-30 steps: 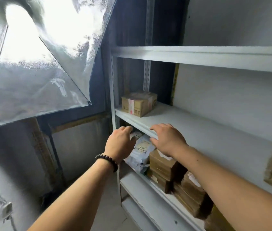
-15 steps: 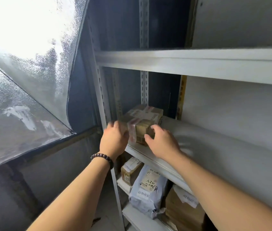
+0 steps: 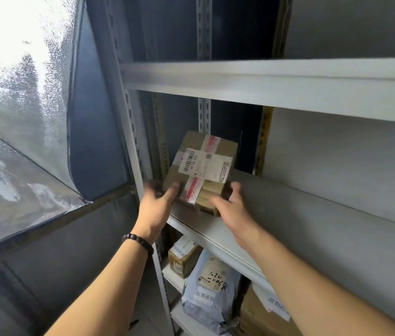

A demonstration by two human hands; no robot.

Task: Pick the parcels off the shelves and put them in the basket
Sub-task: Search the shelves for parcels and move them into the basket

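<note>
A brown cardboard parcel (image 3: 203,163) with a white label and red-and-white tape stands at the left end of the middle shelf (image 3: 300,214), tipped up with its labelled face towards me. My left hand (image 3: 156,207) grips its lower left corner, thumb on the front. My right hand (image 3: 231,204) holds its lower right corner, fingers along the side. The basket is not in view.
On the shelf below lie a small taped box (image 3: 183,255), a grey mailer bag (image 3: 211,294) with handwriting and a brown box (image 3: 259,316). The upper shelf (image 3: 264,81) hangs close above. The rack's upright post (image 3: 131,146) and a frosted window (image 3: 17,98) stand to the left.
Both hands rose from the lower shelf's edge to the parcel on the middle shelf and took hold of it. The parcel has since tipped up and come towards the shelf's front edge.
</note>
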